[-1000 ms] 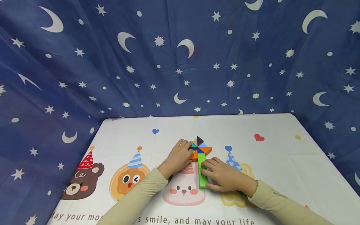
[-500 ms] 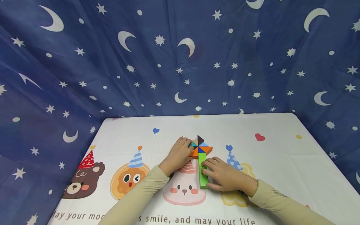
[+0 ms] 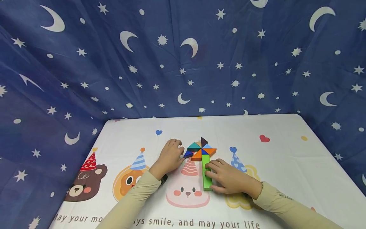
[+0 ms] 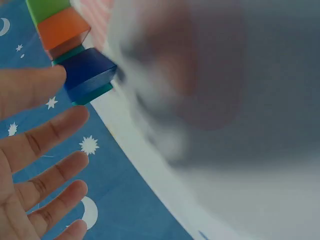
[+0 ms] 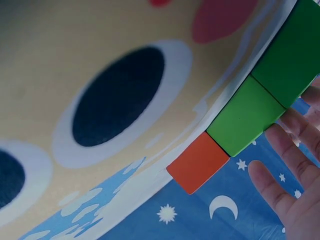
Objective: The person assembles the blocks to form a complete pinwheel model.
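In the head view, a pinwheel shape of wooden blocks lies on the table. Two green blocks (image 3: 206, 179) form its stem, below orange triangles (image 3: 197, 155) and a teal triangle (image 3: 194, 146). At its left edge sits a dark blue triangular block (image 3: 188, 155). My left hand (image 3: 169, 157) is beside this block; in the left wrist view its thumb (image 4: 35, 90) overlaps the blue block (image 4: 87, 72) while the other fingers spread apart. My right hand (image 3: 227, 176) rests its fingertips on the green stem, and in the right wrist view they meet the light green block (image 5: 246, 117).
Around the blocks spreads a white tablecloth (image 3: 281, 178) printed with cartoon figures and lettering. Behind the table hangs a dark blue curtain (image 3: 160, 60) with moons and stars. A dark purple triangle (image 3: 203, 141) tops the pinwheel, with a light blue one (image 3: 207, 146) beside it.
My left hand has moved left, away from the teal triangle, uncovering it and the dark blue block, which were hidden or partly covered before. The right hand stays on the green blocks.
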Action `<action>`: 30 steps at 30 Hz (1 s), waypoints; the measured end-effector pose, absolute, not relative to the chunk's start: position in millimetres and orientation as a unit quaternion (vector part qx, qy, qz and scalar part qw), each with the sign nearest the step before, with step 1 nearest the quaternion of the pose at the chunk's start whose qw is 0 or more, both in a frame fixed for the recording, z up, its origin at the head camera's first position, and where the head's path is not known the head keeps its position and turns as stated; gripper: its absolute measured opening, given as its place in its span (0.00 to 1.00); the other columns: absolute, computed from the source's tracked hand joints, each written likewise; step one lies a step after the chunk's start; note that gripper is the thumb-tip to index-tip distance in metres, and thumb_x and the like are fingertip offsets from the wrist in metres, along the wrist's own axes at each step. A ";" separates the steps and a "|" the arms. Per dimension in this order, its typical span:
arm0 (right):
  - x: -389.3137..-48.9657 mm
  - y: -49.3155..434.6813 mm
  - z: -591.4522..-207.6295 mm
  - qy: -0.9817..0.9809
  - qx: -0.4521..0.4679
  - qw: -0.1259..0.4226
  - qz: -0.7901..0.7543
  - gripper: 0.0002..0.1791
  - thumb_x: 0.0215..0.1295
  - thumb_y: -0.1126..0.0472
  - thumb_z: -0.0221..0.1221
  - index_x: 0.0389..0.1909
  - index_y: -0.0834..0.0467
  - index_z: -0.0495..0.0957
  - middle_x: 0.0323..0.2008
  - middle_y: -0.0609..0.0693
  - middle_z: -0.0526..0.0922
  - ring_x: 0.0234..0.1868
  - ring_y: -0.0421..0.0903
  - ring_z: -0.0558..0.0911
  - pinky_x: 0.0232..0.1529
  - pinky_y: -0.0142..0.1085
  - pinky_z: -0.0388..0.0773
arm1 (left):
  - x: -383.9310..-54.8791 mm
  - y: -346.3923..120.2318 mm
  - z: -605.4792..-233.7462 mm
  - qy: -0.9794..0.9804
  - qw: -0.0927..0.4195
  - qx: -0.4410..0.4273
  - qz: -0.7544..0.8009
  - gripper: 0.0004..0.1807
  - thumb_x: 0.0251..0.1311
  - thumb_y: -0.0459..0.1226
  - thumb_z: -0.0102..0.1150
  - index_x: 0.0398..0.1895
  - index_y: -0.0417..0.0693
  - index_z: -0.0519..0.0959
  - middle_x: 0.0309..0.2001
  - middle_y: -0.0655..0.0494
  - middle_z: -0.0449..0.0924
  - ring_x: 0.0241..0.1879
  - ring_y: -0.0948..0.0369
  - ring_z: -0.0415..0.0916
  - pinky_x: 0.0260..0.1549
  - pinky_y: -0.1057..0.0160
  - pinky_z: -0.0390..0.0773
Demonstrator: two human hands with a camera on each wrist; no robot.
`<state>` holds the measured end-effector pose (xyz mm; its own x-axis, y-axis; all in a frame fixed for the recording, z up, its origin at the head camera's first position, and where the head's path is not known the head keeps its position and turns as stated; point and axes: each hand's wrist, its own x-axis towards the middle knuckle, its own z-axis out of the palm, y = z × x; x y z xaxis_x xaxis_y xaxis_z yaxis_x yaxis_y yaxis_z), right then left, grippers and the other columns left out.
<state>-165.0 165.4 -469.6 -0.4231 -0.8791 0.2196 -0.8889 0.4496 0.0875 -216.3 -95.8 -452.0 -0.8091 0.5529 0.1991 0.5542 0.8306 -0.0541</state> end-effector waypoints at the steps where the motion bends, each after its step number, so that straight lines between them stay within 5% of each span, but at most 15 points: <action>1: -165.0 165.4 -469.4 -0.843 0.524 0.117 0.020 0.22 0.62 0.40 0.52 0.50 0.50 0.73 0.52 0.49 0.75 0.54 0.47 0.73 0.56 0.45 0.71 | -216.4 -96.1 -453.4 -0.950 0.105 -0.294 -0.008 0.10 0.50 0.45 0.67 0.27 0.50 0.80 0.47 0.50 0.76 0.53 0.52 0.70 0.61 0.54 0.64; 11: -164.7 164.7 -469.5 -0.842 0.526 0.121 0.018 0.22 0.62 0.41 0.53 0.51 0.50 0.73 0.52 0.49 0.75 0.55 0.47 0.73 0.56 0.44 0.71 | -217.4 -88.6 -460.3 -0.946 0.116 -0.303 -0.004 0.10 0.53 0.42 0.65 0.34 0.46 0.83 0.46 0.52 0.77 0.51 0.55 0.70 0.61 0.57 0.65; 24: -164.8 163.3 -468.2 -0.842 0.525 0.122 0.021 0.22 0.62 0.41 0.53 0.50 0.50 0.72 0.52 0.49 0.76 0.53 0.47 0.74 0.56 0.44 0.71 | -221.1 -118.1 -457.9 -0.959 0.110 -0.260 -0.005 0.06 0.51 0.36 0.64 0.30 0.43 0.81 0.44 0.50 0.78 0.52 0.52 0.71 0.63 0.53 0.62; 30: -165.6 164.9 -469.2 -0.839 0.528 0.128 0.023 0.21 0.61 0.41 0.54 0.49 0.50 0.72 0.51 0.49 0.75 0.52 0.47 0.73 0.55 0.43 0.71 | -216.4 -111.6 -452.9 -0.952 0.119 -0.283 -0.003 0.16 0.52 0.44 0.62 0.40 0.45 0.76 0.50 0.47 0.74 0.55 0.50 0.68 0.64 0.50 0.61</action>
